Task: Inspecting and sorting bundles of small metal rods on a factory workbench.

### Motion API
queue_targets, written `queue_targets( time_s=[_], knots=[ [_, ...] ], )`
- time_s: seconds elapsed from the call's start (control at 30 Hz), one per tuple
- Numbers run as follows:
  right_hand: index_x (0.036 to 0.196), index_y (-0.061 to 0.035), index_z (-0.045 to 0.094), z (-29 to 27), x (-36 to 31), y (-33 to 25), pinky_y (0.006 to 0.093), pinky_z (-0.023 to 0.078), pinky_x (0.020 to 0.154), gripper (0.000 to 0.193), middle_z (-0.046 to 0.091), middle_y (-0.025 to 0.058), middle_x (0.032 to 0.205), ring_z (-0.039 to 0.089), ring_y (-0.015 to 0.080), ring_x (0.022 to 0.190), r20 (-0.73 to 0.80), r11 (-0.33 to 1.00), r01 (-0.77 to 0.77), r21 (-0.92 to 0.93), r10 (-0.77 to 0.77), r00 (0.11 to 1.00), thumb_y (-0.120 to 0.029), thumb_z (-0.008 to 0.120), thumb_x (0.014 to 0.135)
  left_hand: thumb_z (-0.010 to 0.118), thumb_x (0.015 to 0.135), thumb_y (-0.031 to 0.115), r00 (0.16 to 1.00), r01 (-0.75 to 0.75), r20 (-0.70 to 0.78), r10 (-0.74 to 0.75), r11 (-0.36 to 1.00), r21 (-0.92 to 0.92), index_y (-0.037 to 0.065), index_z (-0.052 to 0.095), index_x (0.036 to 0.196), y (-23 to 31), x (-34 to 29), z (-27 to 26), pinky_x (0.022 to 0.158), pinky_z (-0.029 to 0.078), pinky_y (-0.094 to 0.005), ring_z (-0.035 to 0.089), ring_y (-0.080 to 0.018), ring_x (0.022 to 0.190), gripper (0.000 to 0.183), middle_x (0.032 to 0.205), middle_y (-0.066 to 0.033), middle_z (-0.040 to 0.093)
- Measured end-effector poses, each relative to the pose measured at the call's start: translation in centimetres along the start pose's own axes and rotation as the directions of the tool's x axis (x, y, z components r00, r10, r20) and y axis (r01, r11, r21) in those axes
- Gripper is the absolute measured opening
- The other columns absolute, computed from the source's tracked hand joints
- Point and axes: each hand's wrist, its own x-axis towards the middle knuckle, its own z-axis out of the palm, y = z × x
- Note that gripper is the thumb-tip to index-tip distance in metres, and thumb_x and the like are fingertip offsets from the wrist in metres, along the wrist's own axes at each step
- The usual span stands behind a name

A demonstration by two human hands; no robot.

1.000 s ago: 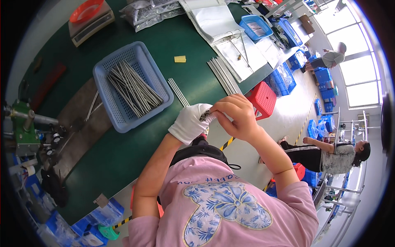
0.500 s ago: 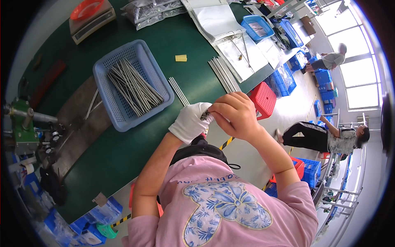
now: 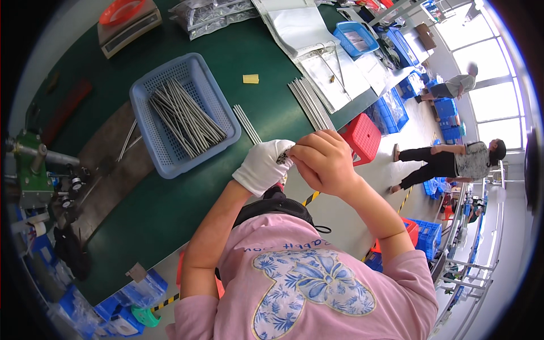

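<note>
My left hand (image 3: 259, 168), in a white glove, is closed around a tight bundle of thin metal rods. Only the bundle's dark, speckled ends (image 3: 281, 158) show at the top of the fist. Bare and pinched, my right hand (image 3: 322, 160) touches the bundle beside the glove; what its fingertips grip is hidden. A few grey rods (image 3: 247, 123) lie on the green table just beyond the glove. Past my right hand lies a wider row of rods (image 3: 310, 103). At the left, a blue perforated basket (image 3: 164, 168) holds a loose heap of grey rods (image 3: 187, 120).
A yellow paper slip (image 3: 250, 79) and an open binder (image 3: 326, 73) lie on the table (image 3: 130, 226). A scale (image 3: 129, 28) with a red dish stands far left, and a green machine (image 3: 37, 170) near left. A red stool (image 3: 361, 138) stands beyond the right edge. Two people are in the background.
My hands stay together at the rod ends, with the right fingers shifted only slightly. In the background, the nearer person has changed stance and moved a little farther off.
</note>
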Motion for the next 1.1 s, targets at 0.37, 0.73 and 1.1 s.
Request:
queue_targets(
  time_s=[0.37, 0.73, 1.1],
  knots=[
    [0.08, -0.0096, 0.06, -0.4, 0.7, 0.0, 0.03, 0.042, 0.059, 0.012, 0.054, 0.0015, 0.073, 0.053, 0.0179, 0.064, -0.023, 1.0, 0.004, -0.008, -0.004, 1.0, -0.01, 0.062, 0.068, 0.053, 0.084, 0.006, 0.996, 0.085, 0.035, -0.08, 0.982, -0.168, 0.002, 0.059, 0.089, 0.9, -0.1, -0.1, 0.039, 0.044, -0.0259, 0.054, -0.0117, 0.041, 0.008, 0.065, -0.0051, 0.056],
    [0.08, -0.0073, 0.061, -0.1, 0.7, 0.0, 0.0306, 0.042, 0.056, 0.014, 0.056, 0.0035, 0.074, 0.054, 0.0199, 0.061, 0.009, 0.999, -0.025, 0.032, 0.024, 1.0, -0.005, 0.063, 0.066, 0.051, 0.083, 0.005, 0.998, 0.065, 0.032, -0.06, 0.986, -0.152, 0.003, 0.058, 0.086, 0.6, 0.2, -0.2, 0.04, 0.044, -0.0265, 0.056, -0.0142, 0.043, 0.009, 0.065, -0.0068, 0.056],
    [0.08, -0.0092, 0.06, -0.8, 0.7, 0.0, 0.0297, 0.042, 0.058, 0.012, 0.054, 0.0021, 0.073, 0.053, 0.0184, 0.062, 0.005, 1.0, -0.005, 0.022, 0.005, 1.0, -0.008, 0.061, 0.068, 0.052, 0.082, 0.006, 1.0, -0.022, -0.002, 0.022, 0.998, -0.055, 0.003, 0.058, 0.087, -0.2, 0.1, -0.2, 0.04, 0.044, -0.0273, 0.056, -0.0146, 0.045, 0.008, 0.067, -0.0078, 0.056]
  ],
)
